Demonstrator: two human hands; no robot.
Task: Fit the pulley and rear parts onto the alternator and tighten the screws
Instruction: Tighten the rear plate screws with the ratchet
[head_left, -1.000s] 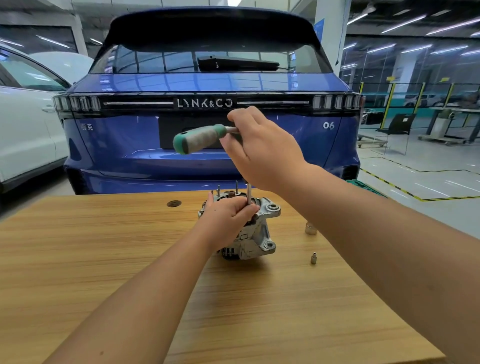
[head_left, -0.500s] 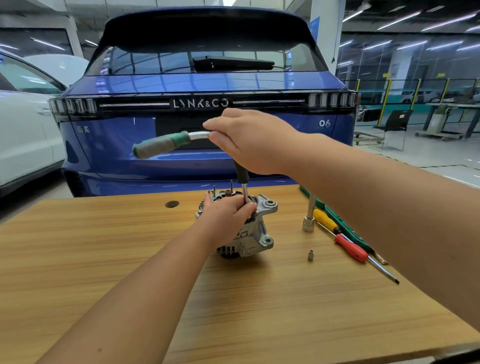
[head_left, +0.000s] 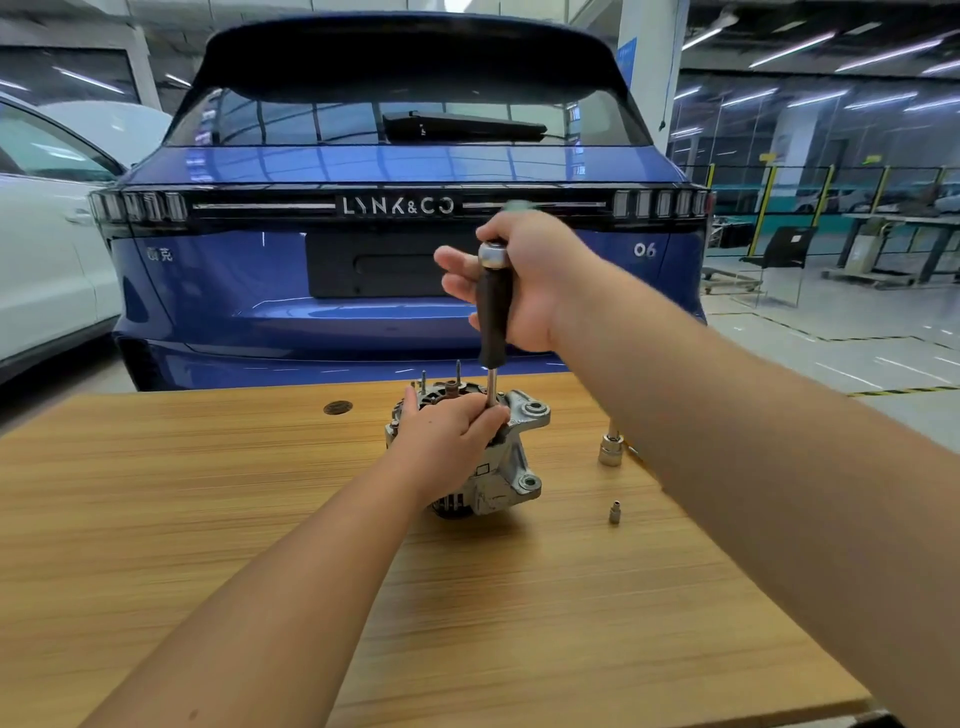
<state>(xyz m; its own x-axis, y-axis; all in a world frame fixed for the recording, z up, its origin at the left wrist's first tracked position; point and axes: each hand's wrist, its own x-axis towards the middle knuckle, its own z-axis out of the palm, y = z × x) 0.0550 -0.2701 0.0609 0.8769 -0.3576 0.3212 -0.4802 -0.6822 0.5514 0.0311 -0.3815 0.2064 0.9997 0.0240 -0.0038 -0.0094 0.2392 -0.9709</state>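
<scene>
A silver alternator (head_left: 511, 467) stands on end on the wooden table (head_left: 208, 519), with thin studs rising from its top. My left hand (head_left: 447, 436) grips its upper housing and pinches the lower end of a tool shaft. That shaft belongs to a ratchet wrench with a black extension (head_left: 493, 312) standing upright on the alternator. My right hand (head_left: 535, 291) holds the wrench at its chrome head. The green handle points away behind that hand, blurred and mostly hidden.
A chrome socket on a bar (head_left: 609, 449) and a small metal bit (head_left: 614, 512) lie right of the alternator. A round hole (head_left: 337, 407) sits in the table's far left part. A blue car (head_left: 395, 260) stands just beyond the table, a white car (head_left: 41, 270) to the left.
The green wrench handle has swung from pointing left to pointing away behind my right hand. My left hand has stayed on the alternator. My right arm now covers the screwdrivers seen earlier.
</scene>
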